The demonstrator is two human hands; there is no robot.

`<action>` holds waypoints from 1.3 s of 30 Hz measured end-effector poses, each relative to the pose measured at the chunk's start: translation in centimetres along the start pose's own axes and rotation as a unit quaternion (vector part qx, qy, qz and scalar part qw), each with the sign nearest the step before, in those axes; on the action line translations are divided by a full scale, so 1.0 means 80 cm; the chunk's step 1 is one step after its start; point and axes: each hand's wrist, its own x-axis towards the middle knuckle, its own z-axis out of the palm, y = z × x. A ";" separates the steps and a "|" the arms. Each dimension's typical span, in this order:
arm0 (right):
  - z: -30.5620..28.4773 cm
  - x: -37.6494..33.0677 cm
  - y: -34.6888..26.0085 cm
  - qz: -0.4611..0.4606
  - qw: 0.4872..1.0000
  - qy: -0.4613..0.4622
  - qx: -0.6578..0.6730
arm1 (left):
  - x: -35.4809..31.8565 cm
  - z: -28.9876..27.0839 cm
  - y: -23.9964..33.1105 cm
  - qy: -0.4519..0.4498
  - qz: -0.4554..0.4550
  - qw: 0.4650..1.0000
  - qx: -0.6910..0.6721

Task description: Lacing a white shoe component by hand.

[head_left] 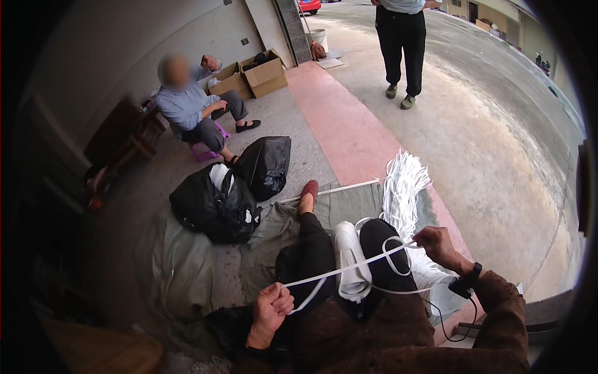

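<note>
Brown clothing (374, 336) lies nearest — left hand (271, 311) and right hand (440, 247) pinch a white strap (317, 277) — best pulled evenly, untwisted.

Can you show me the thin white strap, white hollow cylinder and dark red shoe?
Thin white strap (325, 275), head view: its taut stretch.
White hollow cylinder (347, 244), head view: its outer side.
Dark red shoe (310, 187), head view: its upper.

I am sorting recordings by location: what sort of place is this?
Probably an open-fronted workspace beside paved ground: cardboard boxes stand by the wall, white strips lie in a heap, and a red car stands outside.
</note>
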 end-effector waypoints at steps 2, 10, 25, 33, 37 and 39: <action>0.003 -0.019 0.016 -0.063 0.991 -0.078 -0.094 | -0.017 -0.020 0.024 -0.005 0.001 0.999 -0.047; 0.027 -0.013 0.064 -0.053 0.989 -0.101 -0.089 | -0.048 -0.088 0.077 0.017 0.092 0.968 -0.233; -0.209 0.019 0.190 0.123 0.940 -0.043 -0.315 | -0.099 -0.424 0.306 0.364 0.367 0.856 -0.025; 0.035 0.013 0.063 0.416 0.882 -0.120 0.186 | 0.104 -0.109 0.002 0.234 0.142 0.946 0.175; 0.113 0.053 -0.066 0.187 0.947 -0.167 0.201 | 0.130 0.009 -0.093 0.192 0.163 0.892 0.376; 0.136 0.068 -0.073 0.280 0.911 -0.191 0.234 | 0.158 0.016 -0.114 0.202 0.170 0.893 0.365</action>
